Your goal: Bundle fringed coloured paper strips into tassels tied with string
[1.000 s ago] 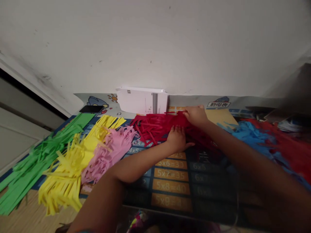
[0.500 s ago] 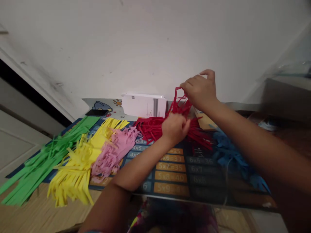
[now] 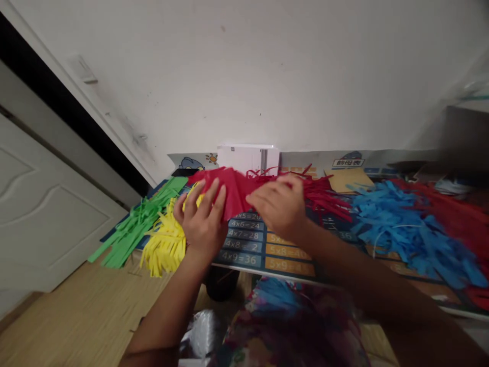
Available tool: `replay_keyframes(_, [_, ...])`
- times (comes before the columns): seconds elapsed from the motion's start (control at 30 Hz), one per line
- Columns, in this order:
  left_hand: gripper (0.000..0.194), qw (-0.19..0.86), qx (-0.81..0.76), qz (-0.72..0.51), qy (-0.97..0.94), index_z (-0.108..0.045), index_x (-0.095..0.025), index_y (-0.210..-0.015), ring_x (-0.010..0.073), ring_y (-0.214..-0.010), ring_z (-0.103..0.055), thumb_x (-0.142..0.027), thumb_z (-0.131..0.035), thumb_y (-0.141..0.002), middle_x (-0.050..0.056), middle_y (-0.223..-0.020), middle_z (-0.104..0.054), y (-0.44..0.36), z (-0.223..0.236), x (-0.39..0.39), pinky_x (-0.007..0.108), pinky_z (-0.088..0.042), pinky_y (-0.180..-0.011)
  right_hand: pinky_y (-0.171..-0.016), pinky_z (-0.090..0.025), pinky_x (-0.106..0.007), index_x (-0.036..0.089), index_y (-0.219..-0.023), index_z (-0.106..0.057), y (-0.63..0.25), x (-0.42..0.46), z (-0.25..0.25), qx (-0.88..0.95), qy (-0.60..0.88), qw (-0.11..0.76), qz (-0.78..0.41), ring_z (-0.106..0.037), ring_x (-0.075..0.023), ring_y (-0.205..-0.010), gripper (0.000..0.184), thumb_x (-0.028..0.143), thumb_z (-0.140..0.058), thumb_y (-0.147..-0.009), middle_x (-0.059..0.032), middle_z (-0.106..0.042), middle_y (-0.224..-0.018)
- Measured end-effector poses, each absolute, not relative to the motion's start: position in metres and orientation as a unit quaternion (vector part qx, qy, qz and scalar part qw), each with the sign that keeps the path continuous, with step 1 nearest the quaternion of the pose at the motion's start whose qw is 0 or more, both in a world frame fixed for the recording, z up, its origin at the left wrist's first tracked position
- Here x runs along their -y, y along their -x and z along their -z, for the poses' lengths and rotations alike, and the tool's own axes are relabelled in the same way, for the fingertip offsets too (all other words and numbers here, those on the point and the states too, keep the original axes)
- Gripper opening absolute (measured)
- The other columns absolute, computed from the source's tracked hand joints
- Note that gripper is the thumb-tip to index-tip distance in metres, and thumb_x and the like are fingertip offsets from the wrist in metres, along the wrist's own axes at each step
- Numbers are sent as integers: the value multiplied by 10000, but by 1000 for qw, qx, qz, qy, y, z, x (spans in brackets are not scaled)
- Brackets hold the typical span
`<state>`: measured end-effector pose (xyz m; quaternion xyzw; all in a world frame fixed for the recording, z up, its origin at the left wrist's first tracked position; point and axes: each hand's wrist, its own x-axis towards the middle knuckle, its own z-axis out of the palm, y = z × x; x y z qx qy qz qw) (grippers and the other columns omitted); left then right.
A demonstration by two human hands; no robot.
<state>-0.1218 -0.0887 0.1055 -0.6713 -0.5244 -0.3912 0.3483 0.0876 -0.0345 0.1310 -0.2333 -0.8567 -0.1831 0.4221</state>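
Note:
A sheet of red fringed paper [image 3: 233, 191] is spread between my hands over the left-middle of the table. My left hand [image 3: 204, 227] lies across its left part with fingers spread; the thumb is hidden. The right hand [image 3: 280, 206] pinches the sheet's right edge between closed fingers. Behind and right of that hand lies more red fringed paper [image 3: 330, 196]. Yellow fringed paper [image 3: 164, 244] is beside my left hand, and green fringed paper [image 3: 139, 219] lies farther left. The pink fringed paper is hidden.
A white box [image 3: 248, 155] leans on the wall. Blue fringed paper [image 3: 416, 234] and orange-red paper [image 3: 454, 214] lie at right, near a tan sheet [image 3: 348, 181]. A multiplication-table mat [image 3: 244, 247] covers the table. A dark phone [image 3: 186, 173] lies at back left.
Both hands have moved left and the right one has come down from a raised pull. Red paper moved from the pile to over the pink paper. The left hand has spread its fingers.

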Motion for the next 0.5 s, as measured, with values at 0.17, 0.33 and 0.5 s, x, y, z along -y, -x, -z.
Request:
replay_keyframes(0.17, [564, 263, 602, 254, 710, -483, -181, -1458, 305, -1349, -533, -176, -558, -899, 169, -1436, -590, 91, -33, 146, 475, -302, -1123, -976, -302, -387, 226, -968, -696, -76, 66, -35, 858, 244, 436, 122, -608, -156, -940, 180, 130, -544, -967, 13, -756, -944])
replay_keyframes(0.33, [453, 191, 583, 231, 755, -555, -127, -1381, 264, -1331, -561, -104, -448, -941, 142, -1399, -627, 63, 12, 125, 471, -346, -1122, -993, -296, -408, 211, -948, -692, -93, 73, 6, 861, 270, 415, 118, -589, -178, -954, 187, 120, -531, -968, 1, -748, -906])
replay_keyframes(0.5, [401, 128, 562, 225, 786, -654, -132, -1241, 252, -1204, -663, -52, -466, -897, 119, -1252, -724, 79, 8, 95, 494, -443, -1075, -869, -407, -372, 176, -1004, -701, -93, 106, 18, 866, 321, 379, 61, -605, -210, -940, 163, 148, -555, -939, -88, -724, -982])
